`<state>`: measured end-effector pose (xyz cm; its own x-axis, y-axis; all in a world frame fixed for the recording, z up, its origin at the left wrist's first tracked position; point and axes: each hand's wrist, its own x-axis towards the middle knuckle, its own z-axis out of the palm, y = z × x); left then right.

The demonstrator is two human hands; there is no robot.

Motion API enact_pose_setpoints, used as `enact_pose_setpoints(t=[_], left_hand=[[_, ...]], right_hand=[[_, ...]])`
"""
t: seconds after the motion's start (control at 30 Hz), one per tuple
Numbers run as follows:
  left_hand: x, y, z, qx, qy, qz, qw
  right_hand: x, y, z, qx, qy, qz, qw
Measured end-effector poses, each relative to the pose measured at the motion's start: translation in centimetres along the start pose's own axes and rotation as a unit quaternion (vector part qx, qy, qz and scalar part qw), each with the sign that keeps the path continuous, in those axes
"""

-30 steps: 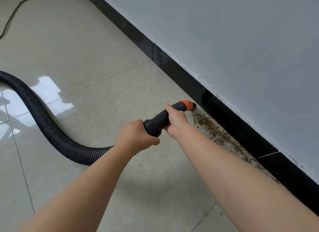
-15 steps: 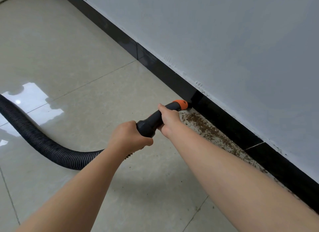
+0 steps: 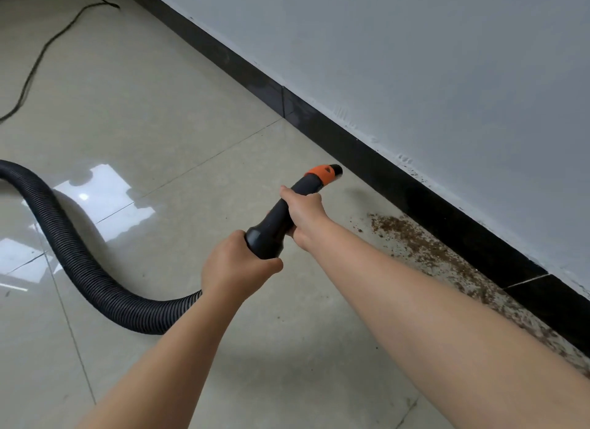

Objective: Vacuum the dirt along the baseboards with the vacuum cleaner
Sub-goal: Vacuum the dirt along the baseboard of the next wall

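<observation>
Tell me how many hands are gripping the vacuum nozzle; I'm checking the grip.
2. The left hand holds the wide rear end of the nozzle where the hose joins; the right hand grips nearer the orange tip.

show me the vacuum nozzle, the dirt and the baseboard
vacuum nozzle (image 3: 323, 173), head view, on its orange collar
dirt (image 3: 415, 240), head view, on the dense brown patch
baseboard (image 3: 447, 214), head view, on its black face

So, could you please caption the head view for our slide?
Both hands hold the vacuum nozzle above brown dirt along the black baseboard.
</observation>
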<state>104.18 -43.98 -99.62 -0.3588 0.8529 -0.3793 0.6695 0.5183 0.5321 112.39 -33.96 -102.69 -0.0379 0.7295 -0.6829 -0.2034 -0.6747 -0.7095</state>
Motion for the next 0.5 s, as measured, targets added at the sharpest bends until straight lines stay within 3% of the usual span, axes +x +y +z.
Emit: enact_pose_setpoints(t=[0.27,0.5], left_hand=[[1.6,-2.9,-2.2,0.064,0.107,-0.071,0.99],[3.1,-4.2,-1.9,0.043,0.13,-0.111,0.984]], right_hand=[[0.1,1.6,6.0,-0.007,-0.16,0.022,0.987],[1.1,2.4,8.3,-0.068,-0.185,0.011,0.98]])
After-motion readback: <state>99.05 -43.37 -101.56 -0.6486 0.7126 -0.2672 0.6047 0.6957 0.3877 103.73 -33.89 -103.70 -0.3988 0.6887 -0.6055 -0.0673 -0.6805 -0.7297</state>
